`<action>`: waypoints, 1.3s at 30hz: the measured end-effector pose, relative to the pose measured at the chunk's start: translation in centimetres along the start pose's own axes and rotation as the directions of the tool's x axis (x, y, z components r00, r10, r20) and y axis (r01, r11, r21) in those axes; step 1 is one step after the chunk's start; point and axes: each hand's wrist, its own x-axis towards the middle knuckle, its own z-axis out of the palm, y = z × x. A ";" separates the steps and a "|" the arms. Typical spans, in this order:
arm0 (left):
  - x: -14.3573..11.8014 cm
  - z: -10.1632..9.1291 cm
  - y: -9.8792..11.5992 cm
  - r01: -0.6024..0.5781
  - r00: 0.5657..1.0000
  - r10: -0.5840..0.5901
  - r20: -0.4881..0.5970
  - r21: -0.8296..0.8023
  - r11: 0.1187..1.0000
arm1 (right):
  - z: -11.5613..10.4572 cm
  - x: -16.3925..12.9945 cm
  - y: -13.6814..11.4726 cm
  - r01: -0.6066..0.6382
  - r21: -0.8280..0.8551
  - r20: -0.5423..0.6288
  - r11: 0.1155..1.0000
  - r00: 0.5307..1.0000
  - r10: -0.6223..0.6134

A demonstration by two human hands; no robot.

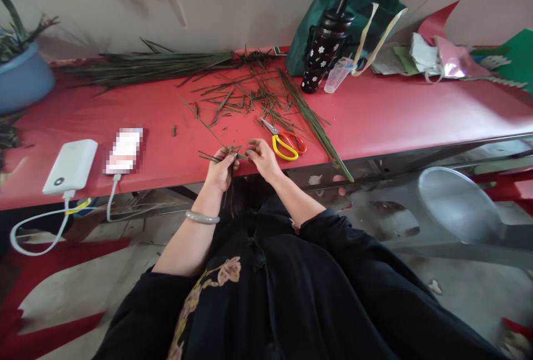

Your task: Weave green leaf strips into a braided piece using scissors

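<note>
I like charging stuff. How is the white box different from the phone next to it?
The power bank is white, thick and rounded; the phone is flatter, thinner and its screen is lit. The power bank lies left of the phone. Both lie on the red table with white cables plugged in.

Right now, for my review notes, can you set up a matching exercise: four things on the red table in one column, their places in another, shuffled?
Things:
1. scissors
2. power bank
3. black bottle
4. blue basin

Places:
A. far left end of the table
B. leaning against the green bag
C. just right of the right hand
D. left of the phone, cable plugged in

Pairs: 1-C, 2-D, 3-B, 4-A
</note>
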 end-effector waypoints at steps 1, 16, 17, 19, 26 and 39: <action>0.0 0.1 0.0 0.000 1.000 0.000 -0.008 0.005 1.000 | 0.0 -0.1 0.1 0.061 -0.105 -0.066 0.993 0.995 -0.068; 0.0 0.1 -0.6 -0.023 1.000 0.023 -0.015 0.009 1.000 | 0.5 -0.9 -0.9 0.258 -0.515 0.077 0.818 0.964 -0.255; -0.1 0.0 -0.6 -0.013 1.000 0.013 -0.006 0.003 1.000 | 0.5 -0.9 -0.9 0.234 -0.517 0.065 0.823 0.970 -0.235; -0.1 0.0 -0.4 0.001 1.000 -0.001 -0.005 0.005 1.000 | 0.5 -0.9 -0.9 0.190 -0.524 0.042 0.830 0.979 -0.198; 0.1 0.2 -0.1 0.093 0.995 -0.093 -0.043 0.001 0.996 | 0.4 -0.9 -1.0 0.161 -0.511 0.044 0.844 0.986 -0.161; 0.2 0.2 0.1 0.116 0.993 -0.117 0.008 0.076 0.990 | 0.3 -0.9 -0.7 0.164 -0.505 0.067 0.847 0.986 -0.151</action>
